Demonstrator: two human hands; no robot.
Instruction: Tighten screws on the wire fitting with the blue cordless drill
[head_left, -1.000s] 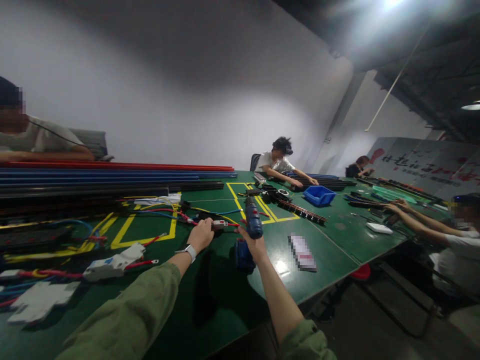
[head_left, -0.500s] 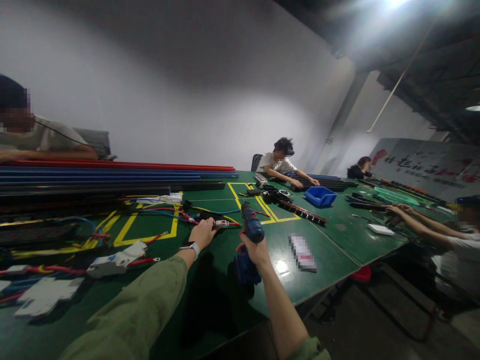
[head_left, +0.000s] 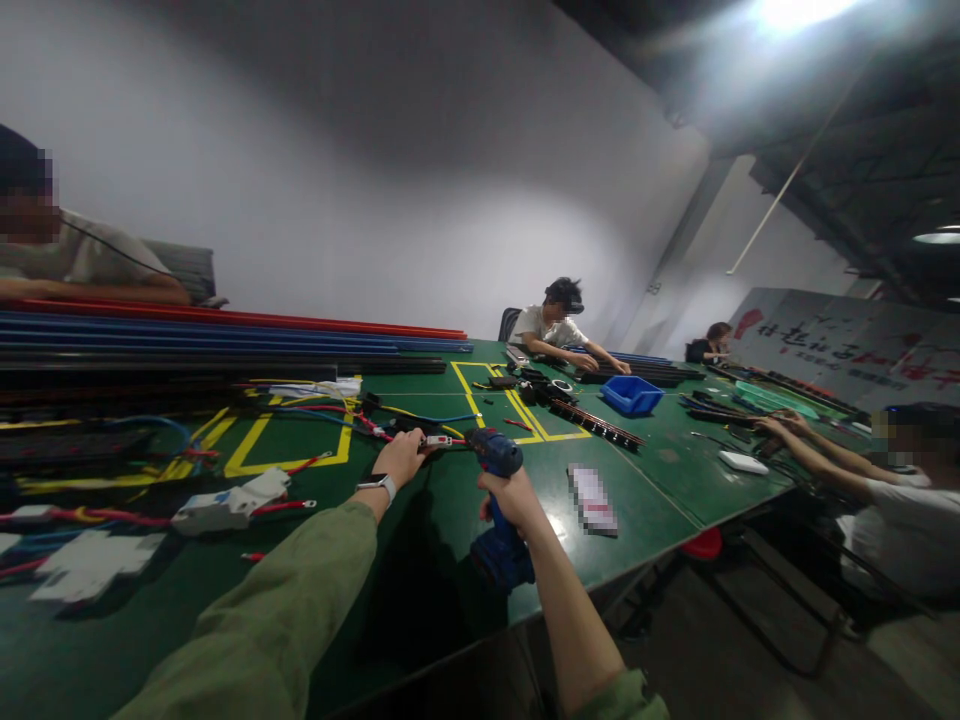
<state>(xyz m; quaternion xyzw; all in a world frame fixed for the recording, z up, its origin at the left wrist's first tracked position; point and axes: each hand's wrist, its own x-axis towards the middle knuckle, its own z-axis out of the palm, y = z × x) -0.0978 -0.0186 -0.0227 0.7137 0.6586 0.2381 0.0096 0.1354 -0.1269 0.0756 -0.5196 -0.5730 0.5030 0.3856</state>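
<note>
My left hand (head_left: 400, 460), a watch on its wrist, is closed around a small white circuit breaker (head_left: 436, 441) over the green table (head_left: 442, 500). Red, yellow and blue wires (head_left: 367, 420) run beside it and past the fingers. In my right hand (head_left: 517, 500) is a blue cordless drill (head_left: 499, 453), gripped by its handle. Its nose points left, at the right end of the breaker; whether the bit touches a screw there I cannot tell. Left of my sleeve lie other white breakers (head_left: 229, 502) with red leads.
Long red and blue rails (head_left: 300, 335) lie along the far left edge. A blue bin (head_left: 631, 395), a black strip with metal contacts (head_left: 596, 422) and a phone-like slab (head_left: 592, 498) lie to the right. Co-workers (head_left: 555, 325) sit around the table.
The drill has swung from pointing up and away to pointing left, its nose now at the breaker. My left hand keeps its hold. The view has shifted slightly.
</note>
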